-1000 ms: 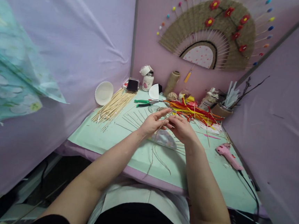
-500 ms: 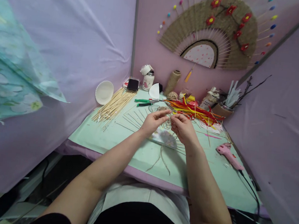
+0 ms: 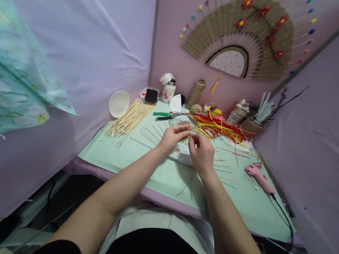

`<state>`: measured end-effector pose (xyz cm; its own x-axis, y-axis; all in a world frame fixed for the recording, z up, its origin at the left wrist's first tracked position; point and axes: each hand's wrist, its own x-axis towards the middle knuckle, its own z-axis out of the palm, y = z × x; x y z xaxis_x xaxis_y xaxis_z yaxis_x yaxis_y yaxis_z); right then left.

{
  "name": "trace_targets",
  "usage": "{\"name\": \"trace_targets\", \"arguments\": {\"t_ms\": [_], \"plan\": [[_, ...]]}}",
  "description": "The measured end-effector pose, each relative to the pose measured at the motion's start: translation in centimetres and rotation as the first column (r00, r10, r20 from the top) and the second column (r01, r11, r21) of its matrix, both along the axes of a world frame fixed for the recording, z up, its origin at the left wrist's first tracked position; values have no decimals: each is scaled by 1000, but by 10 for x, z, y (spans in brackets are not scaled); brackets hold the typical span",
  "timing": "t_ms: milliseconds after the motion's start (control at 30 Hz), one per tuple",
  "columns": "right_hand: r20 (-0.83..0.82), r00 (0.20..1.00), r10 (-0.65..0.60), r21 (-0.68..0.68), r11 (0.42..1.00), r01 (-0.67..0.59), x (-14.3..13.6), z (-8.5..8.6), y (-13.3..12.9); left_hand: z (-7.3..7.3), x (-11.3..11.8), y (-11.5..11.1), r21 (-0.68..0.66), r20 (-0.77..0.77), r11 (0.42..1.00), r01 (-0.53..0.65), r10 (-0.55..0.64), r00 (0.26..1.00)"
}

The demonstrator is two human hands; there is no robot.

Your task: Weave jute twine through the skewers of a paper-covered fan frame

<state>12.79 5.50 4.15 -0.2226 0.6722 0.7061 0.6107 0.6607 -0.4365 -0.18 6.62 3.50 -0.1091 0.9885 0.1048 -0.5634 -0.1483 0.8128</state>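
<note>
My left hand [image 3: 172, 138] and my right hand [image 3: 201, 150] meet over the middle of the table, their fingertips close together. Both pinch what looks like a thin strand of brown twine; the strand is small and partly hidden by the fingers. Loose loops of the twine [image 3: 185, 124] lie just beyond the fingertips. Beneath my hands lies a half-round fan piece [image 3: 181, 153] covered in pale floral cloth, partly hidden by my right hand. Thin sticks [image 3: 149, 136] spread out from it to both sides. Twine ends [image 3: 185, 187] trail toward the table's front edge.
Bamboo sticks [image 3: 132, 118] lie at the left by a white paper plate [image 3: 119, 104]. Green-handled pliers [image 3: 163, 114] and red and yellow pipe cleaners [image 3: 223, 125] are behind my hands. A pink glue gun [image 3: 260, 177] with a cord rests at the right. A decorated fan [image 3: 254, 39] hangs on the wall.
My right hand has moved left and turned inward, its fingertips now closer to my left hand's. It covers more of the cloth piece. My left hand has barely moved.
</note>
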Motion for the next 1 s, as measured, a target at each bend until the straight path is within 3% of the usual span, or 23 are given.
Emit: {"name": "trace_targets", "arguments": {"t_ms": [167,300,367,400,467,500,533,567,633,733,833,900,1000], "plan": [[131,990,52,-49,998,-46,3,1,-10,0,1,-1,17,-24,1000,21,-20,1000],[-131,991,-14,-52,999,7,9,6,1,-3,0,2,56,-79,998,22,-17,997],[-274,961,21,-225,971,-86,12,8,11,-5,-1,3,80,-111,996,31,-22,994],[-329,942,66,-360,913,-190,15,9,16,-6,-2,3,92,-133,995,35,-23,991],[-428,894,131,-591,708,-387,21,12,24,-7,-3,4,110,-187,993,41,-20,982],[-475,871,128,-647,620,-444,25,14,26,-8,-3,4,114,-218,993,38,-12,976],[-512,852,113,-668,571,-477,30,18,27,-8,-3,4,113,-251,993,29,0,968],[-537,838,98,-661,568,-490,34,22,26,-8,-3,4,110,-283,994,12,20,959],[-534,839,109,-604,644,-469,40,33,18,-8,-2,3,99,-336,994,-38,70,939],[-365,908,204,-544,746,-385,43,51,-6,-5,-2,2,87,-372,989,-120,144,917],[-139,933,331,-574,741,-348,37,61,-37,-4,-3,3,94,-403,981,-171,194,894],[17,918,396,-591,744,-311,29,60,-53,-3,-5,3,70,-379,986,-152,167,910],[262,884,388,-582,794,-176,16,47,-64,-3,-5,4,-47,-201,998,-39,28,979]]}}
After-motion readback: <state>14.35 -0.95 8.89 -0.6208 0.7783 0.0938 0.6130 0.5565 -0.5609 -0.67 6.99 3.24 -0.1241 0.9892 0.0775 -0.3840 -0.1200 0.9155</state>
